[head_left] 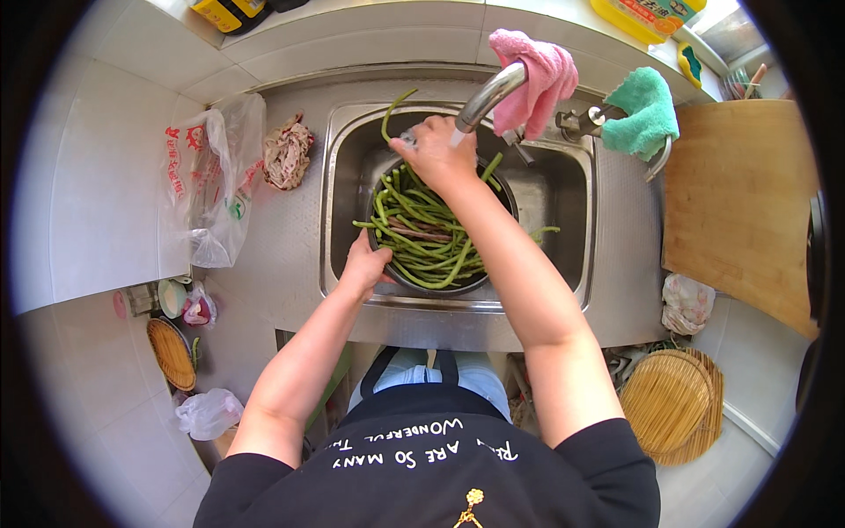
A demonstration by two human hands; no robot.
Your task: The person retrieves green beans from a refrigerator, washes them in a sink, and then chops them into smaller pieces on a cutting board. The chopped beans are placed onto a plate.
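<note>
A dark round pot (513, 198) full of green long beans (422, 231) sits in the stainless steel sink (554, 191). A few reddish-brown beans lie among the green ones. My left hand (368, 264) grips the pot's near left rim, thumb on the inner side. Over the pot's far side, my right hand (439, 152) is under the running water of the metal faucet (492, 96). One long bean (394, 112) sticks out past its thumb, curving up over the sink's back edge. The right fingertips are partly hidden by splashing water.
A pink cloth (535, 82) drapes the faucet and a green cloth (640, 112) hangs at the right. Left of the sink lie a clear plastic bag (221, 185) and a crumpled bag (288, 153). A wooden board (733, 198) stands right, above round bamboo mats (670, 402).
</note>
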